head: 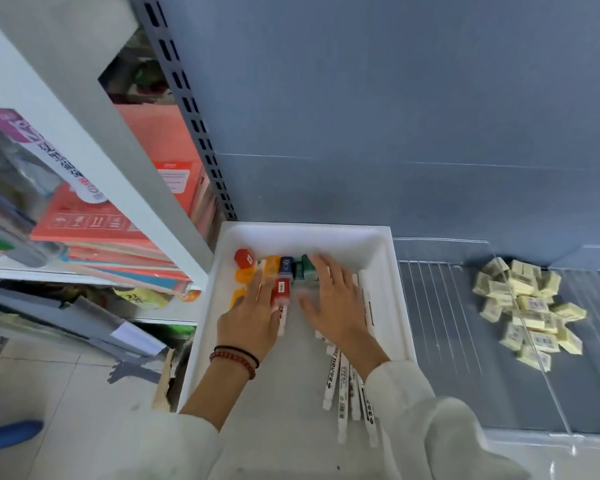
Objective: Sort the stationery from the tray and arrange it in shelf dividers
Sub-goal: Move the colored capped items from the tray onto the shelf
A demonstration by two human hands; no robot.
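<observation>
A white tray (388, 271) sits on the grey shelf and holds white markers (343, 386) with coloured caps in red, orange, blue and green (278, 266). My left hand (250, 323) lies flat over the orange and red capped markers, fingers straight. My right hand (336, 303) is spread flat over the marker barrels, fingertips near the green caps. A red-capped marker (282, 289) lies between the two hands. To the right, a heap of small yellow erasers (530, 306) lies in a shelf section behind a clear divider (520, 327).
The grey shelf section (440, 323) between tray and erasers holds nothing. The shelf's back wall (361, 98) is blue-grey. On the left stands a white rack (94, 109) with orange paper packs (111, 223). Tiled floor (66, 393) shows below left.
</observation>
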